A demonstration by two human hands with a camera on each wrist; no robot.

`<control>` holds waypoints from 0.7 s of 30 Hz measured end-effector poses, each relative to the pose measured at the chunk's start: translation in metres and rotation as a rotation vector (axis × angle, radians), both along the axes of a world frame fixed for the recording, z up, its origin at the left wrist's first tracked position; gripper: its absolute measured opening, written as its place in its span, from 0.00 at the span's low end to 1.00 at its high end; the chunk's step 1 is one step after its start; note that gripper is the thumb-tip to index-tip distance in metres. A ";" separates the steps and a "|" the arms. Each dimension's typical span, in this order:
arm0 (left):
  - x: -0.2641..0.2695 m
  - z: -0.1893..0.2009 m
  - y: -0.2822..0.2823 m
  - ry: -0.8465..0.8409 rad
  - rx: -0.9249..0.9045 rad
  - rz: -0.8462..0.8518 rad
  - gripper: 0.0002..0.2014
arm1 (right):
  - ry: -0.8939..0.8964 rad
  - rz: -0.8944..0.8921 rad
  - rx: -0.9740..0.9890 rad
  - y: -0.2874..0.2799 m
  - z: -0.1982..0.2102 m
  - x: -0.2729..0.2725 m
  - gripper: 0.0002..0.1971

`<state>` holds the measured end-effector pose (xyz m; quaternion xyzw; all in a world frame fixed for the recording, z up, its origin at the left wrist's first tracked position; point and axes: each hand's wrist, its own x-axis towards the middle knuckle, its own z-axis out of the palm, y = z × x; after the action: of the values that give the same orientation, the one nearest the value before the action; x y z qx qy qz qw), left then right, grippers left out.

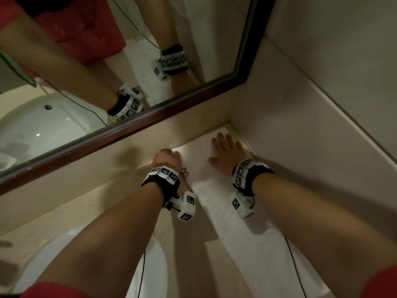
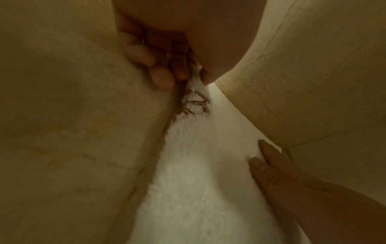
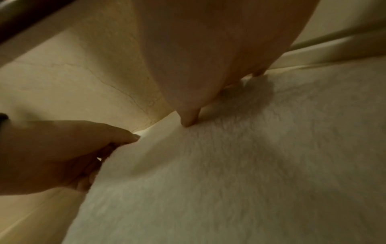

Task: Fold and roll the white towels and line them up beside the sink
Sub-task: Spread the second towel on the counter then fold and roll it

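A white towel [image 1: 217, 201] lies stretched out long on the beige counter, running from the far corner toward me. My left hand [image 1: 166, 157] pinches its far left corner, next to red stitching [image 2: 195, 103] on the towel [image 2: 198, 181]. My right hand [image 1: 225, 148] lies flat on the far end of the towel [image 3: 240, 165], fingers spread and pressing down near the wall. In the right wrist view the left hand [image 3: 62, 153] curls round the towel's edge.
The white sink [image 1: 154, 274] sits at the near left under my left forearm. A dark-framed mirror [image 1: 133, 123] runs along the back wall and reflects my arms. Walls close the counter [image 1: 96, 203] at the far right corner.
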<state>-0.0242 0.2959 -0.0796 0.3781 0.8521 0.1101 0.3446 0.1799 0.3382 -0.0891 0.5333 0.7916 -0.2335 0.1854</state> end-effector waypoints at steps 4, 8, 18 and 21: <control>-0.001 -0.002 -0.003 -0.043 -0.014 0.003 0.27 | 0.033 0.002 0.043 -0.014 0.007 0.007 0.36; 0.012 0.017 -0.013 -0.134 0.029 0.076 0.21 | 0.017 0.004 0.056 -0.046 0.011 0.021 0.35; 0.071 0.034 -0.060 -0.488 0.099 -0.010 0.07 | 0.189 -0.290 0.083 -0.157 0.033 0.064 0.18; 0.086 0.029 -0.073 -0.634 0.048 -0.014 0.05 | 0.211 -0.390 -0.042 -0.186 0.036 0.077 0.12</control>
<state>0.0618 0.2227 -0.0508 0.3389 0.6967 0.2399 0.5850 0.2566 0.1526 -0.0528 0.6447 0.6837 -0.3359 0.0639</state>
